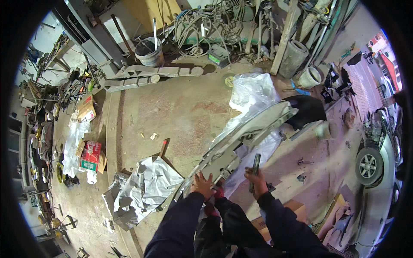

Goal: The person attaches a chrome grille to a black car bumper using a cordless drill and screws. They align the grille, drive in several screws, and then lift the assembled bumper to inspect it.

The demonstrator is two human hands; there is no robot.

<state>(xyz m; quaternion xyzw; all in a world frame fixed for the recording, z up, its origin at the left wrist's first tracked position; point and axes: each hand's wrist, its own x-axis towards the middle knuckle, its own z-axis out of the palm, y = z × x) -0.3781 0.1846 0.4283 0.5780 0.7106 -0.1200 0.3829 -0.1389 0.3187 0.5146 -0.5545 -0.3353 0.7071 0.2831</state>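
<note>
A long curved vehicle panel that looks like a bumper [215,160], pale grey with its ribbed inner side up, slants from my knees toward the far right. Clear plastic sheeting [254,92] lies under and beside it. My left hand [202,185] rests on the panel's near end, fingers spread, with nothing in its grip. To the right of the panel, my right hand [258,182] is closed round a dark bar-shaped tool [255,167], held raised; its exact kind is unclear. Something red [219,190] shows below my left hand, partly hidden.
Crumpled silver-white sheeting [150,180] and a hammer-like tool with a red handle [164,147] lie left of the panel. Cardboard [297,210] sits by my right arm. A car wheel [369,166] stands at far right; a bucket [149,52] and tangled hoses line the back.
</note>
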